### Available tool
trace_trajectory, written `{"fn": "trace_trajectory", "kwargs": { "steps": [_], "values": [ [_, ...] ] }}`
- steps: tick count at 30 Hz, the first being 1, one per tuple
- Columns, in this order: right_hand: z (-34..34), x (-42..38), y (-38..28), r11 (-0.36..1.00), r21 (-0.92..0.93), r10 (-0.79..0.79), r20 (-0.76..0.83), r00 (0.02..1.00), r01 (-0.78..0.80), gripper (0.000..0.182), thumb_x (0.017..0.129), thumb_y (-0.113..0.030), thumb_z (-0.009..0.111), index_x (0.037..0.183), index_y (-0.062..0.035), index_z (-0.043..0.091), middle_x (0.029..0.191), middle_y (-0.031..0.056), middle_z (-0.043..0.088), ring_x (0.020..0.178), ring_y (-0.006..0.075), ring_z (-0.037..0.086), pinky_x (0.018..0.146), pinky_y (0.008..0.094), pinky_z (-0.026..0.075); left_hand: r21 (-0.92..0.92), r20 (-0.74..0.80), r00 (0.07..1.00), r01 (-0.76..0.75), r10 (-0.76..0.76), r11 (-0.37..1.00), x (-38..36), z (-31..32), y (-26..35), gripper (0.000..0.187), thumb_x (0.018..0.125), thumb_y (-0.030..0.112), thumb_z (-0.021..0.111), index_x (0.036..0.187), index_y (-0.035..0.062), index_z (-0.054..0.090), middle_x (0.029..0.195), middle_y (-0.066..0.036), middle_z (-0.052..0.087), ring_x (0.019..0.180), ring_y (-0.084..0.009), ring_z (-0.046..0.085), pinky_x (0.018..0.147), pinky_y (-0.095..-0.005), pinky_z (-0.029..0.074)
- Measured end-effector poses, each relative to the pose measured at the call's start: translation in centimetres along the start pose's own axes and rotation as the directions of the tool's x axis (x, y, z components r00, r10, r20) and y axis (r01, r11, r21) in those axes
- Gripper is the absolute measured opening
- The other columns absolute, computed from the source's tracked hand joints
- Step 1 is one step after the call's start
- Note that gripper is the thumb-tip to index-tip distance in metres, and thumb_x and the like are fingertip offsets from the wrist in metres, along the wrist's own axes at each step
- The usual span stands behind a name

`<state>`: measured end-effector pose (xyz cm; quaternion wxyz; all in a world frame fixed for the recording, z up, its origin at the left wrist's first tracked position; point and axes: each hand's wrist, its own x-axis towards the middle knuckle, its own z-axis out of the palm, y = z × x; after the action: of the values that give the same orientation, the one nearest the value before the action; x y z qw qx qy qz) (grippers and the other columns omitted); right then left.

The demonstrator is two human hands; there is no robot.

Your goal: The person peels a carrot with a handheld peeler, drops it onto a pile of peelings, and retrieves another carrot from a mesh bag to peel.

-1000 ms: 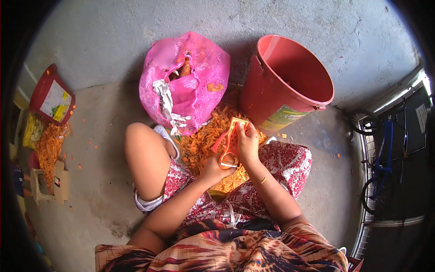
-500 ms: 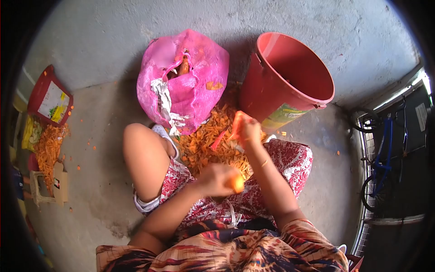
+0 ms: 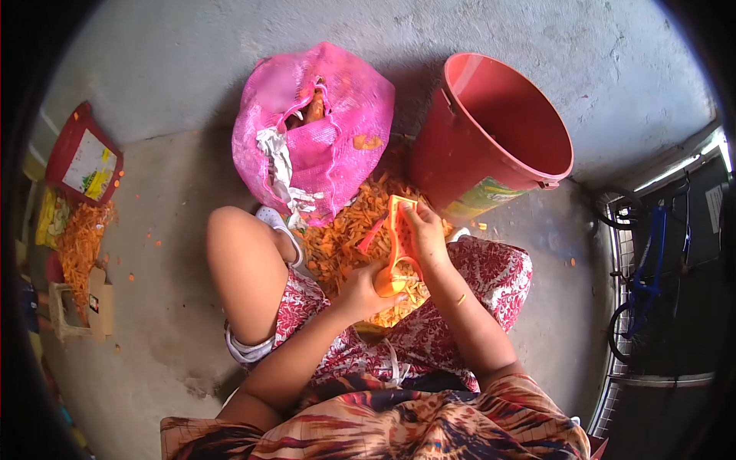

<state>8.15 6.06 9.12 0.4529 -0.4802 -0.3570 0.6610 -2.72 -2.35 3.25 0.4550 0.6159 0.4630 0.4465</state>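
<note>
My left hand (image 3: 363, 293) is closed round an orange carrot piece (image 3: 389, 280), whose end meets the lower part of an orange plastic grater (image 3: 401, 234). The grater's upper part is gripped by my right hand (image 3: 425, 236), fingers along its right edge. Beneath both hands, between my legs, lies a heap of orange carrot strips (image 3: 337, 249). A small red tool or handle (image 3: 371, 237) rests on the heap, left of the grater; its other end is hidden.
A pink mesh sack (image 3: 337, 146) with carrots inside stands beyond the heap, beside a tall red bucket (image 3: 460, 146). At left are a tipped red container (image 3: 57, 165), more orange strips (image 3: 80, 245) and a cardboard box (image 3: 100, 303). A blue bicycle (image 3: 652, 253) is at right.
The carrot piece in my left hand has moved up to the grater. My right hand has turned the grater upright, its face now visible, and shifted it slightly down.
</note>
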Motion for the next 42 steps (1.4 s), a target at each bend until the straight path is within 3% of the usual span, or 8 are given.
{"fn": "trace_trajectory", "kwargs": {
  "steps": [9,12,14,15,18,25,38,42],
  "values": [
    [-0.6,0.4,3.1,0.746,-0.591,-0.378,0.003,0.926,0.306,0.018,0.083,-0.015,0.047,0.077,0.0016,0.047,0.061,0.0079,0.053,0.05,0.0149,0.05,0.047,0.0285,0.04,0.148,0.071,0.994,-0.093,0.083,0.985,-0.1,0.0,0.6,0.037,0.058,0.013,0.071,0.089,0.0019,0.054,0.076,-0.012,0.059,0.072,-0.0219,0.06,0.065,-0.0307,0.046],
    [-1.2,1.4,2.4,0.921,-0.341,-0.238,-0.107,0.965,0.189,0.019,0.083,-0.016,0.048,0.078,0.0018,0.049,0.059,0.0079,0.052,0.046,0.0147,0.047,0.043,0.0302,0.039,0.19,0.152,0.973,-0.201,0.173,0.961,-0.9,-0.7,0.5,0.037,0.058,0.013,0.071,0.088,0.0016,0.054,0.076,-0.013,0.059,0.069,-0.0246,0.06,0.063,-0.0311,0.047],
    [-6.5,7.0,5.3,0.696,-0.656,-0.584,-0.28,0.762,0.292,0.02,0.085,-0.017,0.046,0.073,-0.0012,0.047,0.056,0.0026,0.048,0.041,0.0084,0.041,0.035,0.0212,0.034,0.134,0.324,0.87,-0.431,0.371,0.893,-2.4,1.2,0.3,0.037,0.056,0.013,0.072,0.087,0.0019,0.054,0.076,-0.014,0.059,0.067,-0.0244,0.06,0.061,-0.0309,0.048],
    [-5.8,5.5,2.0,0.881,-0.461,-0.31,-0.395,0.865,0.105,0.02,0.085,-0.016,0.046,0.072,-0.0011,0.049,0.057,0.0024,0.049,0.042,0.0075,0.042,0.036,0.021,0.035,0.149,0.298,0.888,-0.406,0.35,0.902,-2.7,1.5,0.4,0.035,0.056,0.012,0.072,0.085,0.0035,0.054,0.074,-0.012,0.059,0.067,-0.0207,0.06,0.06,-0.0295,0.049],
    [-7.2,5.4,1.5,0.894,-0.363,-0.382,-0.309,0.871,0.264,0.02,0.086,-0.017,0.044,0.077,-0.0002,0.05,0.058,0.0012,0.048,0.045,0.0065,0.044,0.037,0.021,0.037,0.077,0.151,0.963,-0.236,0.223,0.969,-1.6,1.0,-0.8,0.033,0.058,0.011,0.072,0.084,0.0031,0.054,0.073,-0.011,0.06,0.067,-0.0173,0.06,0.06,-0.0295,0.049],
    [-3.4,0.5,1.5,0.983,-0.11,-0.163,-0.143,0.976,0.148,0.02,0.086,-0.019,0.045,0.084,0.0,0.05,0.063,0.0008,0.05,0.05,0.005,0.044,0.045,0.018,0.037,0.015,0.025,0.999,-0.03,0.03,0.999,-0.7,0.7,-0.2,0.033,0.061,0.012,0.071,0.085,0.0016,0.052,0.073,-0.007,0.056,0.068,-0.0122,0.054,0.064,-0.0267,0.044],
    [-1.9,0.1,3.9,0.968,0.055,-0.238,-0.107,0.965,0.245,0.015,0.086,-0.015,0.045,0.084,-0.0006,0.045,0.064,0.0003,0.048,0.051,0.0049,0.043,0.043,0.0186,0.036,-0.545,0.304,0.912,0.402,-0.274,0.736,-0.8,1.8,-1.7,0.031,0.065,0.008,0.064,0.093,0.0007,0.052,0.077,-0.003,0.057,0.07,-0.0111,0.054,0.066,-0.0258,0.044],
    [-7.1,4.0,2.0,0.972,0.028,-0.213,-0.324,0.922,0.234,0.017,0.086,-0.016,0.043,0.075,-0.004,0.047,0.058,-0.0013,0.045,0.044,0.0053,0.041,0.037,0.0181,0.033,-0.185,0.327,0.942,0.14,-0.073,0.973,-1.9,2.2,-0.4,0.027,0.061,0.006,0.068,0.083,0.005,0.052,0.071,0.002,0.052,0.068,-0.0075,0.049,0.066,-0.0229,0.041]
  ]
}}
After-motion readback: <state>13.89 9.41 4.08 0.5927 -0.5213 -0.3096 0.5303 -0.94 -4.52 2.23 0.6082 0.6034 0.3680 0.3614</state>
